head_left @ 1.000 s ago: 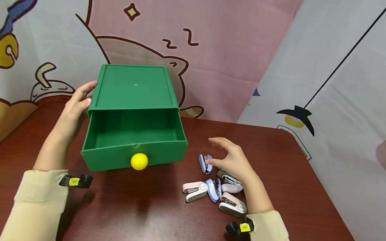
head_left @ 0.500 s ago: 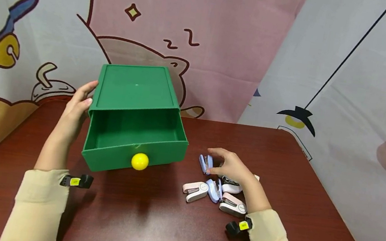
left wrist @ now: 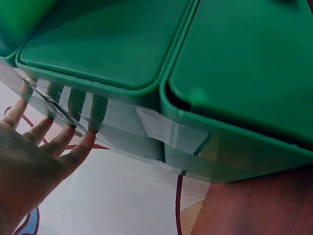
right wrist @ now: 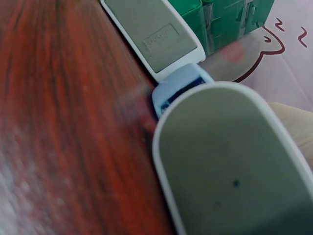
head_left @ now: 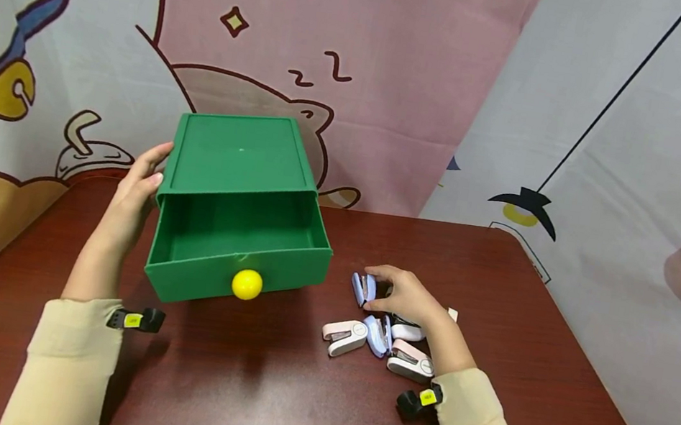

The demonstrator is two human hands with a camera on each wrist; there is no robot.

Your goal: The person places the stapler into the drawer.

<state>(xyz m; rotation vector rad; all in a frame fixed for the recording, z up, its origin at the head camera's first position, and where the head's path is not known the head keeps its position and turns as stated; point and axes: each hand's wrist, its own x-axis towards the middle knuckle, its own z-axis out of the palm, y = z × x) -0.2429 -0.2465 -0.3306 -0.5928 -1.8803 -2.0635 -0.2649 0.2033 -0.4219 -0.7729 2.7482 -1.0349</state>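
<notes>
Printed curtain (head_left: 422,93), backdrop. Brown table (head_left: 261,405). Green cabinet (head_left: 240,155), its drawer (head_left: 293,273) out, presumably for access. Left hand (head_left: 136,187): fingers extended against cabinet side, probably steadying it. Right hand (head_left: 408,297): thumb and forefinger curled around light-blue stapler (head_left: 359,290), apparently pinching its ends; firmness unclear. Same light-blue stapler: slim, V-shaped, arms parted, on table right of drawer, just beyond other staplers (head_left: 374,337).

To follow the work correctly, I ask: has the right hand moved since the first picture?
Yes. In the head view, the right hand has moved lower in the picture, away from the table's far edge.
</notes>
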